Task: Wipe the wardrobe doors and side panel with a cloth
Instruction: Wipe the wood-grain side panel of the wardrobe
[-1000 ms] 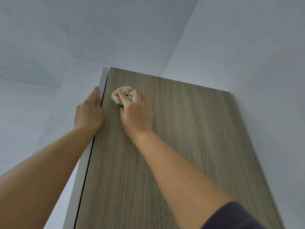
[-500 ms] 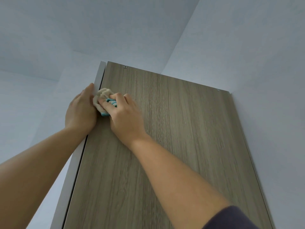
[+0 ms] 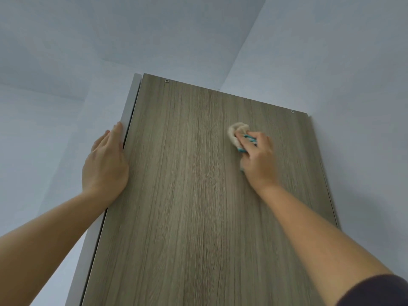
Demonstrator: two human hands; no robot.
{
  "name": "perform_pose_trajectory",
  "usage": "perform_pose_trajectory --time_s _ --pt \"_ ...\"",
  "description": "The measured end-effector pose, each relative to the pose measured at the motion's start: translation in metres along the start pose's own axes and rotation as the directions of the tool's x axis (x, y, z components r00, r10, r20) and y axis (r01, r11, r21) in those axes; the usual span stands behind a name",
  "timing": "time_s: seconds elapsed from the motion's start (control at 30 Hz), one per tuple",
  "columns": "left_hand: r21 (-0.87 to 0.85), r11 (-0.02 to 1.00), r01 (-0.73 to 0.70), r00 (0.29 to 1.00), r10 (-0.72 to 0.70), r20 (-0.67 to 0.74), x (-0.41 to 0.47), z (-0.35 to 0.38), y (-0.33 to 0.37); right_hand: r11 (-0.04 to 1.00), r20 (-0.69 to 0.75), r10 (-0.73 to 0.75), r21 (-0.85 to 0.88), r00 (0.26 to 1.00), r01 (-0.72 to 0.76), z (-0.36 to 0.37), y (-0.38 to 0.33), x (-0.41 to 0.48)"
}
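Wipe, upper zone | right hand [image 3: 258, 160] grips bunched cream-and-teal cloth [image 3: 237, 132], pressed high on wood-grain side panel [image 3: 187, 195], toward its wall-side edge | left hand [image 3: 106, 164] flat, fingers straight, braced against pale door edge [image 3: 130, 102] | risk: overhead reach weakens pressure; small wad may skip strips.

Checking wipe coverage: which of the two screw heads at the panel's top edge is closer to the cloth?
The right screw head, near the top right corner, up and right of the cloth; the left screw head lies farther off.
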State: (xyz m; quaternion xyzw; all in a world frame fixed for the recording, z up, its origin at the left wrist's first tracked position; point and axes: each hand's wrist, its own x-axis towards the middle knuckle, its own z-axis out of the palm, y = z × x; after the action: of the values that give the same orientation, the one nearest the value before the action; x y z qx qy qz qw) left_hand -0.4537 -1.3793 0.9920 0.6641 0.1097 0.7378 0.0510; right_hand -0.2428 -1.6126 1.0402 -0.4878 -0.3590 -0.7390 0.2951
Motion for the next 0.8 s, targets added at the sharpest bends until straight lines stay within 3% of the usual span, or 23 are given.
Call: perform_pose_trajectory --time_s 0.17,0.33,0.63,0.8 --pt "-0.036 0.999 -0.019 1.000 0.018 -0.003 -0.007 0.001 -0.005 0.982 -0.009 0.166 -0.085 0.986 -0.167 -0.024 0.054 -0.019" --pt "-0.043 0.998 -0.038 0.999 0.038 -0.005 -0.007 0.001 -0.007 0.906 -0.047 0.375 -0.191 0.926 -0.377 -0.040 0.088 -0.029" --pt "-0.059 0.997 -0.048 0.999 0.048 0.008 -0.009 0.001 -0.010 0.723 -0.011 0.601 -0.419 0.799 -0.550 -0.061 0.114 -0.036" --pt "-0.069 0.996 -0.062 0.998 0.064 0.024 -0.011 0.000 -0.011 0.651 -0.060 0.696 -0.366 0.715 -0.665 -0.060 0.096 -0.030"
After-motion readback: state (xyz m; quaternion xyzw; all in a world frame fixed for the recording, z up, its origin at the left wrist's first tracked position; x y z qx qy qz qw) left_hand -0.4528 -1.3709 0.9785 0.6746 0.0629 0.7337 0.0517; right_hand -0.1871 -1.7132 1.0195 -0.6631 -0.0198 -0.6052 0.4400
